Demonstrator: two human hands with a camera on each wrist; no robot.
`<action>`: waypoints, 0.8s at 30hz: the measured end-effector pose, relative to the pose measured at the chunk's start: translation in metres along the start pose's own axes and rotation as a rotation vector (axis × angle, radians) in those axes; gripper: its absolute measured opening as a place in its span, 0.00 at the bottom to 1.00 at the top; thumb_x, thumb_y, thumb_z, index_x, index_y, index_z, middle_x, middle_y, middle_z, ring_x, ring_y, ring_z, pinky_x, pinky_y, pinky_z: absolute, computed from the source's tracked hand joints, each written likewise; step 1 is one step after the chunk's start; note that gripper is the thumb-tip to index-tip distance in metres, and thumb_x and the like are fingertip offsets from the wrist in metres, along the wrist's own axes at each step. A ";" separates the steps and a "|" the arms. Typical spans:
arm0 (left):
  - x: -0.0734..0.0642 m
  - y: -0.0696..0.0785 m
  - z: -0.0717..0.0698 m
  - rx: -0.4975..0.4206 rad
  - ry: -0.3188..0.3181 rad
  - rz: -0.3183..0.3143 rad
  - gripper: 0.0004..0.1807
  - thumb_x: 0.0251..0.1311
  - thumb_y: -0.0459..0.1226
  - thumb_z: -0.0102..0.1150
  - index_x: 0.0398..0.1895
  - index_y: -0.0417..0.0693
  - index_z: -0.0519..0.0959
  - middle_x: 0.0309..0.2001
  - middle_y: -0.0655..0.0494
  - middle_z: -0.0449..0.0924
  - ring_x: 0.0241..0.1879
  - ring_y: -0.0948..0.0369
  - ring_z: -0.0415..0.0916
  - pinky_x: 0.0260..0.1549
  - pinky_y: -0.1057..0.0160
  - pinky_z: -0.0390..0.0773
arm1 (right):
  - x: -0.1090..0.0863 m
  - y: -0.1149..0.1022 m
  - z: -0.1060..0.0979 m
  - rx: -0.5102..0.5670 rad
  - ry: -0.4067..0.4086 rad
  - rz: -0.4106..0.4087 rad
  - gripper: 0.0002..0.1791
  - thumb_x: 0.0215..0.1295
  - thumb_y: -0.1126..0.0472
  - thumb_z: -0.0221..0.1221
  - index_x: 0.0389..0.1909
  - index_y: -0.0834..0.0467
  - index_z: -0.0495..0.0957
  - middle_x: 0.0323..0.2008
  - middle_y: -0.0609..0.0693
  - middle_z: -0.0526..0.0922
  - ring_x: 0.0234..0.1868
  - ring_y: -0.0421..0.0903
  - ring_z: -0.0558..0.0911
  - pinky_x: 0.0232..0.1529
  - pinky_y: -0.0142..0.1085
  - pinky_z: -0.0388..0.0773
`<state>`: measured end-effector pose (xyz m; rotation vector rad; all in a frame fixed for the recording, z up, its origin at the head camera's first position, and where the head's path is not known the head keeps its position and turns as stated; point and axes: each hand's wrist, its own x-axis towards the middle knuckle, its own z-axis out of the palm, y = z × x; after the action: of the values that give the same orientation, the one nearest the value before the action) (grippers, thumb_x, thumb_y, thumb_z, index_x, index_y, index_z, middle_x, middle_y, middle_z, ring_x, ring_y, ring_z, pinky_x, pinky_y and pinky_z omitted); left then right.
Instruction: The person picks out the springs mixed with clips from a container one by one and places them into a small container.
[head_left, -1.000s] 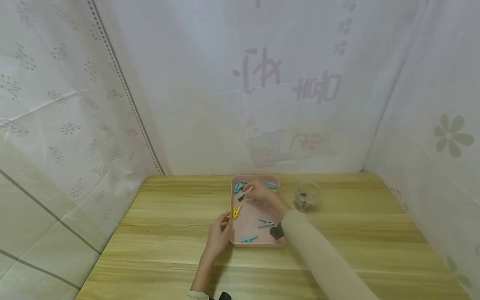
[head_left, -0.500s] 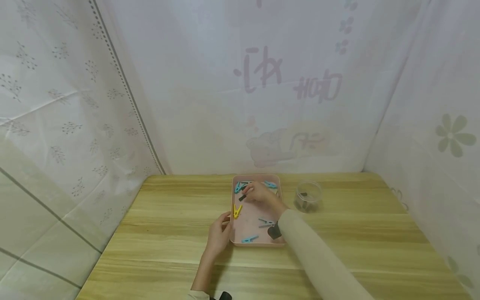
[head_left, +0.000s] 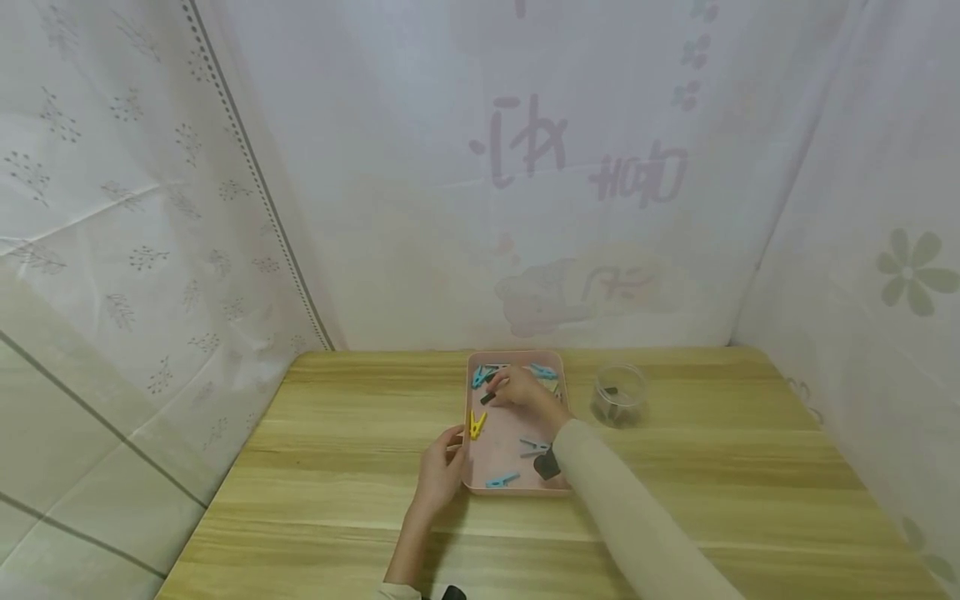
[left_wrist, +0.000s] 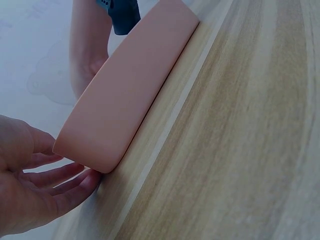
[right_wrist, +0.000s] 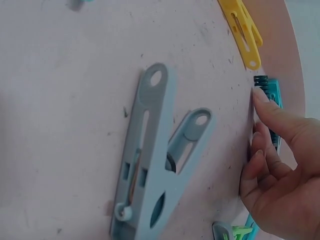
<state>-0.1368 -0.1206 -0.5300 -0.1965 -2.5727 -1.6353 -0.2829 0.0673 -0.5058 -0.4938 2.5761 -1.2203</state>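
Note:
A shallow pink tray (head_left: 495,450) lies on the table. My left hand (head_left: 441,471) holds its left wall; in the left wrist view the fingers curl at a corner. My right hand (head_left: 525,396) reaches into the far part of the tray. Its thumb and fingertips pinch a small black ribbed piece (right_wrist: 261,81), partly hidden behind the thumb. Next to those fingers are a yellow clothespin (head_left: 477,425) and a teal clothespin (head_left: 480,377). Closer to me in the tray lie a grey-blue clothespin (head_left: 535,447) and a light blue one (head_left: 502,480).
Right of the tray stands a clear round container (head_left: 639,400) with dark pieces inside. Another teal clothespin (head_left: 543,372) sits in the tray's far right corner. The wooden table (head_left: 345,450) meets a patterned curtain (head_left: 405,275) at its far edge.
The right hand shifts very slightly toward me while staying at the black ribbed piece. The left hand keeps its place on the tray. The head view drifts a little.

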 end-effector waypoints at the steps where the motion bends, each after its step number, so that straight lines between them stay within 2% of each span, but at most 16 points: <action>1: 0.000 0.000 0.000 -0.001 -0.001 0.000 0.19 0.72 0.29 0.50 0.63 0.33 0.73 0.52 0.33 0.79 0.50 0.38 0.81 0.48 0.45 0.83 | 0.000 0.000 0.000 -0.001 0.005 0.004 0.11 0.59 0.71 0.68 0.44 0.65 0.85 0.48 0.60 0.85 0.39 0.46 0.80 0.33 0.29 0.73; 7: 0.000 0.000 0.001 -0.007 0.000 -0.009 0.18 0.72 0.30 0.50 0.63 0.35 0.74 0.52 0.34 0.79 0.50 0.39 0.81 0.47 0.45 0.83 | 0.002 0.000 0.002 -0.025 0.041 0.021 0.07 0.57 0.70 0.69 0.38 0.64 0.87 0.40 0.55 0.87 0.34 0.42 0.77 0.33 0.29 0.74; 12: -0.001 0.001 0.000 -0.010 0.001 -0.009 0.18 0.72 0.30 0.50 0.63 0.35 0.74 0.52 0.33 0.79 0.50 0.39 0.81 0.47 0.45 0.83 | 0.004 0.005 0.002 -0.022 0.048 0.029 0.05 0.57 0.68 0.71 0.35 0.62 0.87 0.37 0.52 0.86 0.35 0.43 0.78 0.34 0.31 0.76; 15: -0.002 0.001 0.000 -0.009 0.005 -0.013 0.18 0.72 0.30 0.50 0.63 0.35 0.74 0.52 0.33 0.79 0.50 0.38 0.81 0.47 0.44 0.83 | 0.005 0.009 0.001 -0.002 0.035 0.009 0.06 0.56 0.68 0.71 0.35 0.63 0.87 0.38 0.52 0.86 0.36 0.42 0.78 0.35 0.30 0.77; 19: -0.002 0.001 0.000 -0.005 0.008 -0.011 0.18 0.72 0.30 0.50 0.63 0.35 0.74 0.52 0.33 0.80 0.50 0.38 0.81 0.47 0.44 0.83 | 0.006 0.013 -0.001 -0.009 0.019 -0.018 0.07 0.57 0.65 0.72 0.36 0.63 0.87 0.37 0.52 0.87 0.33 0.39 0.74 0.33 0.29 0.73; 24: -0.001 0.000 0.000 -0.003 0.008 -0.013 0.18 0.72 0.30 0.50 0.63 0.36 0.74 0.52 0.34 0.80 0.50 0.39 0.81 0.48 0.44 0.83 | 0.002 0.010 -0.004 -0.004 -0.001 0.004 0.09 0.61 0.64 0.69 0.39 0.63 0.86 0.39 0.52 0.86 0.32 0.41 0.73 0.33 0.31 0.73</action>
<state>-0.1353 -0.1208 -0.5297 -0.1741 -2.5715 -1.6403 -0.2882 0.0754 -0.5114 -0.4903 2.5778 -1.2130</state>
